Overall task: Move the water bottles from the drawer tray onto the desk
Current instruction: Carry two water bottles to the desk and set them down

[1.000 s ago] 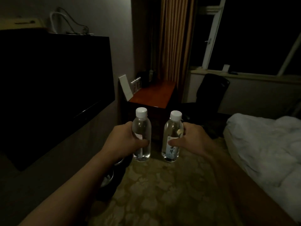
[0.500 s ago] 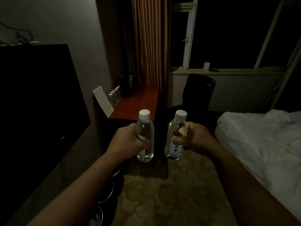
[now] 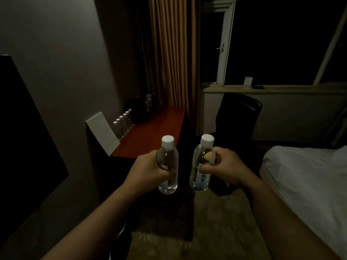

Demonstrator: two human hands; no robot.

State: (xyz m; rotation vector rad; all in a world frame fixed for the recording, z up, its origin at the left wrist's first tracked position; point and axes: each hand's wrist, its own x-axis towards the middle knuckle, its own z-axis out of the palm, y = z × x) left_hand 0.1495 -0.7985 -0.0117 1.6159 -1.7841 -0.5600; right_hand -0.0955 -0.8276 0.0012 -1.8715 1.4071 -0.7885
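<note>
before the desk (image 3: 150, 132), each hand grips an upright, clear, white-capped bottle: left hand (image 3: 148, 170), right hand (image 3: 228, 166).

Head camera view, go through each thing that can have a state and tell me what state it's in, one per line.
Left bottle: capped, upright, held in the left hand, off the desk.
Right bottle: capped, tilted slightly, held in the right hand, off the desk.
Row of bottles: capped, standing on the desk along the wall.
Curtain: drawn to one side of the window.
White card: leaning against the wall.
</note>
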